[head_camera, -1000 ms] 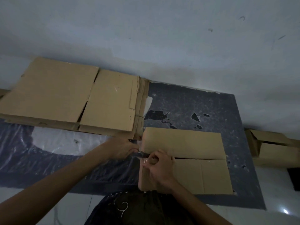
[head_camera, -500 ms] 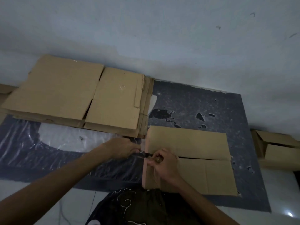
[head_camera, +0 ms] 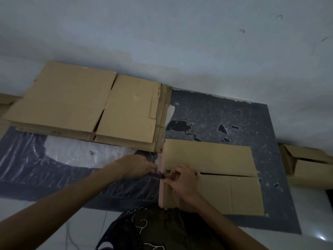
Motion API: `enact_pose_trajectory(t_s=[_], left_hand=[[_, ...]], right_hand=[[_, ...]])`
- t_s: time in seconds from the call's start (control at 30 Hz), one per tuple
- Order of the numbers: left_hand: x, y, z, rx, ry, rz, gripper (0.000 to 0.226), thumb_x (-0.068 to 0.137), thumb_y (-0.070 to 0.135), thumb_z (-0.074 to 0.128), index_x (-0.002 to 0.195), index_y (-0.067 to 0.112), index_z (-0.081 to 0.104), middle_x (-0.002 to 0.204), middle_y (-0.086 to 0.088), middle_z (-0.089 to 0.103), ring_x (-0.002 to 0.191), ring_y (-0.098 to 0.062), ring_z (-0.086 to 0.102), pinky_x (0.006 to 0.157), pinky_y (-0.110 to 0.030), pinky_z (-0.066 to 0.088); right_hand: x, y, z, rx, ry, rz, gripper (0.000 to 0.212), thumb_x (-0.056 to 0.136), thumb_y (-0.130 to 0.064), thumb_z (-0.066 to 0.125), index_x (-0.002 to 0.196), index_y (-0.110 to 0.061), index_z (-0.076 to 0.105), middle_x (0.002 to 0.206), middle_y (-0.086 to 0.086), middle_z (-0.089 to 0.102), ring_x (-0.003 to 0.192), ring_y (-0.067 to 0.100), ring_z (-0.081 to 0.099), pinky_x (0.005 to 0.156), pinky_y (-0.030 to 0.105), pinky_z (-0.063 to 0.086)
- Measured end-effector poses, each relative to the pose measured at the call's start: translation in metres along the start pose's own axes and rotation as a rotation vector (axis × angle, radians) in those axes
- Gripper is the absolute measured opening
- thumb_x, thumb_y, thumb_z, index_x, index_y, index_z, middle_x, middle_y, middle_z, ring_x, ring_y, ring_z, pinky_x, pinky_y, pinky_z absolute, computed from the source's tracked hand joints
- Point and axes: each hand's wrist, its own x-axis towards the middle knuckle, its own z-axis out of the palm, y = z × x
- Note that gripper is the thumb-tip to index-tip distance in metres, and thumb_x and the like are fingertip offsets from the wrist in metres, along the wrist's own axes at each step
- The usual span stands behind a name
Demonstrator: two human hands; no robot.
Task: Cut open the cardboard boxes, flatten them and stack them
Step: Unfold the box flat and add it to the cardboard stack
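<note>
The box (head_camera: 216, 159) lies under my right hand (head_camera: 182, 183), whose fingers pinch its end edge beside the open seam. The fingers of my left hand (head_camera: 140, 167) grip a small dark tool (head_camera: 159, 175), its tip touching that same end. I judge the cardboard light and stiff but easily creased, best held by the flap edges. Since a second ago, neither hand has noticeably shifted.

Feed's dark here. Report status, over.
Left hand grips dark tool at box end. Right hand pinches seam there. Box not yet flat. Nothing blocking.
</note>
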Motion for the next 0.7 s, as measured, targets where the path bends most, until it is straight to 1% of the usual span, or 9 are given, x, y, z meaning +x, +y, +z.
enact_pose_trajectory(t_s=[0.07,0.13,0.23,0.33,0.4,0.47,0.57,0.63,0.7], left_hand=[[-0.005,0.003,0.009,0.012,-0.024,0.004,0.028,0.104,0.029,0.035,0.122,0.019,0.055,0.111,-0.007,0.065,0.092,-0.024,0.06,0.07,-0.029,0.039],[-0.009,0.004,0.018,-0.028,0.003,-0.02,0.027,0.104,0.031,0.033,0.12,0.023,0.053,0.109,-0.006,0.065,0.088,-0.021,0.059,0.071,-0.031,0.043],[-0.019,0.002,0.029,-0.203,0.043,-0.125,0.038,0.102,0.044,0.023,0.111,0.024,0.054,0.095,0.001,0.061,0.077,-0.012,0.052,0.063,-0.022,0.035],[-0.04,-0.003,0.053,-0.513,0.216,-0.25,0.058,0.088,0.063,0.009,0.099,0.026,0.052,0.077,0.006,0.058,0.065,-0.007,0.054,0.058,-0.015,0.038],[-0.047,-0.004,0.078,-0.612,0.325,-0.365,0.054,0.091,0.061,0.016,0.103,0.023,0.052,0.077,0.001,0.06,0.066,-0.01,0.059,0.06,-0.021,0.046],[-0.042,0.003,0.099,-0.573,0.352,-0.517,0.033,0.101,0.044,0.03,0.108,0.02,0.051,0.084,0.0,0.061,0.067,-0.012,0.059,0.06,-0.021,0.046],[-0.027,0.013,0.12,-0.478,0.327,-0.721,0.025,0.103,0.027,0.036,0.119,0.014,0.05,0.116,-0.008,0.052,0.083,-0.015,0.053,0.071,-0.027,0.046],[-0.021,0.019,0.125,-0.449,0.272,-0.801,0.032,0.101,0.027,0.041,0.13,0.015,0.046,0.126,-0.011,0.047,0.101,-0.022,0.053,0.082,-0.033,0.049],[-0.014,0.027,0.118,-0.35,0.292,-0.878,0.041,0.095,0.031,0.051,0.132,0.015,0.046,0.13,-0.016,0.043,0.115,-0.031,0.045,0.092,-0.039,0.045]], right_hand=[[-0.001,0.0,-0.002,0.015,-0.011,-0.02,0.027,0.072,-0.044,0.077,0.068,-0.036,0.052,0.087,-0.016,0.051,0.089,0.007,0.045,0.075,0.031,0.02],[0.0,0.0,-0.005,0.056,-0.024,-0.05,0.026,0.071,-0.046,0.078,0.078,-0.032,0.058,0.087,-0.016,0.046,0.087,0.007,0.042,0.073,0.029,0.025],[0.003,0.002,-0.012,0.01,-0.115,-0.08,0.035,0.072,-0.049,0.077,0.096,-0.029,0.062,0.091,-0.016,0.042,0.094,0.009,0.042,0.074,0.026,0.029],[0.0,0.005,-0.026,-0.057,-0.186,-0.158,0.045,0.072,-0.043,0.078,0.111,-0.026,0.062,0.105,-0.012,0.046,0.107,0.013,0.044,0.084,0.029,0.03],[-0.004,0.005,-0.032,-0.127,-0.166,-0.214,0.051,0.072,-0.042,0.079,0.116,-0.025,0.061,0.114,-0.008,0.049,0.109,0.013,0.043,0.085,0.027,0.031],[-0.013,0.001,-0.036,-0.219,-0.078,-0.308,0.052,0.066,-0.046,0.081,0.11,-0.024,0.065,0.109,-0.008,0.054,0.102,0.013,0.048,0.085,0.029,0.037],[-0.03,0.0,-0.039,-0.313,0.08,-0.446,0.046,0.051,-0.05,0.087,0.086,-0.026,0.069,0.085,-0.011,0.06,0.076,0.012,0.059,0.065,0.025,0.048],[-0.045,0.003,-0.045,-0.228,0.101,-0.495,0.03,0.067,-0.051,0.076,0.083,-0.027,0.069,0.081,-0.013,0.061,0.072,0.006,0.057,0.062,0.02,0.048],[-0.055,0.007,-0.06,-0.037,0.061,-0.426,0.025,0.085,-0.047,0.06,0.083,-0.025,0.07,0.078,-0.014,0.062,0.069,0.001,0.056,0.063,0.015,0.046]])
